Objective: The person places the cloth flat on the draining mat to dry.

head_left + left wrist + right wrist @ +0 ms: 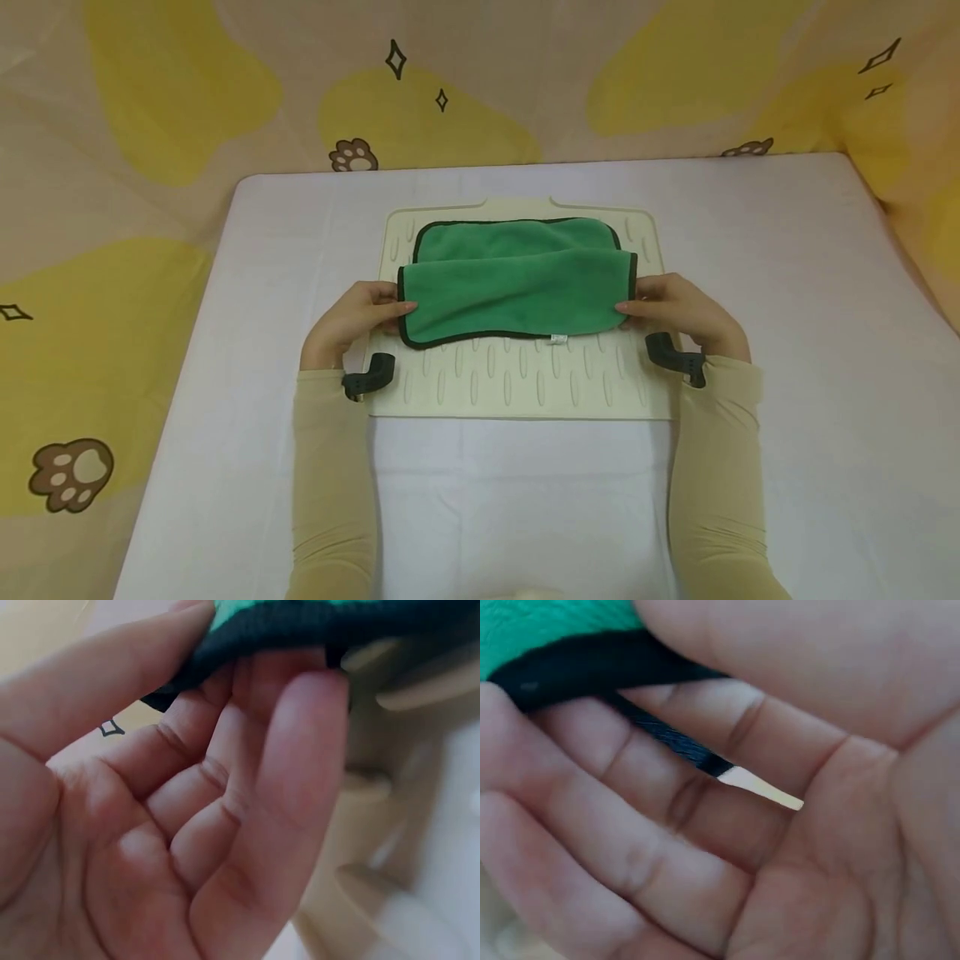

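A green cloth [517, 292] with dark edging lies folded over the cream ridged mat, its front flap overlapping a back layer that shows behind it. My left hand [358, 312] pinches the cloth's left edge, thumb on top and fingers underneath. At the opposite edge my right hand [678, 307] pinches in the same way. A small white tag [558, 339] sticks out at the front hem. In the left wrist view the dark edging [292, 626] runs between thumb and fingers. The right wrist view shows the edging [592, 667] between thumb and curled fingers.
Beneath the cloth is the cream mat [525, 400] with raised oval ridges and a notch at its back edge. It lies on a white-covered table [810, 275]. A patterned yellow curtain [465, 83] hangs behind and to the sides. Dark wrist mounts [371, 377] stick out near both wrists.
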Demonstrator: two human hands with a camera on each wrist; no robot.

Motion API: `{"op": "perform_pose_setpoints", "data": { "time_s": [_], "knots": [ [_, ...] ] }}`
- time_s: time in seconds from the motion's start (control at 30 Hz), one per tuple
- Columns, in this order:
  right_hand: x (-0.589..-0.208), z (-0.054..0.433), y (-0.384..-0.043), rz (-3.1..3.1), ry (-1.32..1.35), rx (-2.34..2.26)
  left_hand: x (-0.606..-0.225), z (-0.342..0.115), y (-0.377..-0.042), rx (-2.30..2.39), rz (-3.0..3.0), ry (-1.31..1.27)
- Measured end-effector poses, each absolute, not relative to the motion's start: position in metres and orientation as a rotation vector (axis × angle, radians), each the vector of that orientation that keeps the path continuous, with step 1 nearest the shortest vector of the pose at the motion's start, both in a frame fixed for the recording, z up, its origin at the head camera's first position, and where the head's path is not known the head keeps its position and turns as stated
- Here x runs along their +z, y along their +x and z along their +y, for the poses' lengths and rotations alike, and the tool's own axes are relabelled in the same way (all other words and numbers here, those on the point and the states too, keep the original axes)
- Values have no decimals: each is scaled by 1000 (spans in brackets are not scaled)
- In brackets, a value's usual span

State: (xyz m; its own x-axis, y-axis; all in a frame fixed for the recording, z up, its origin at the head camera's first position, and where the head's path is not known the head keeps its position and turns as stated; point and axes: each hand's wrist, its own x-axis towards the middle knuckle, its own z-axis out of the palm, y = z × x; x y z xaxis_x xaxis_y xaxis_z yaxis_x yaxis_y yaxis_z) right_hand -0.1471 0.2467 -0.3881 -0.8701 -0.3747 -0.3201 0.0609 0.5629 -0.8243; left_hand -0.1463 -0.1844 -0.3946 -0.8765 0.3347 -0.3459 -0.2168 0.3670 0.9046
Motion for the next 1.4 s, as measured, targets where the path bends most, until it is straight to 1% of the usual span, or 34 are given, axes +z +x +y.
{"op": "perform_pose_setpoints", "data": {
  "time_s": [0.33,0.6,0.8,0.9,1.03,1.17,1.3,1.4],
  "knots": [
    [-381,253,-140,2204,-305,-1250,-390,-186,-143,1414,2189,192],
    [-385,257,-128,2043,-362,-1252,-392,-191,-128,1365,2079,268],
    [-390,263,-117,1930,-477,-1253,-397,-191,-115,1284,1953,242],
    [-392,266,-117,1935,-485,-1223,-399,-191,-113,1257,1942,233],
    [-390,268,-129,2042,-314,-1223,-394,-191,-125,1227,2017,202],
    [-387,267,-152,2213,-144,-1265,-390,-186,-152,1254,2134,150],
    [-386,258,-180,2376,-109,-1263,-394,-177,-183,1351,2239,42],
    [-387,248,-198,2456,-79,-1265,-397,-169,-201,1426,2294,-43]
  ]
}}
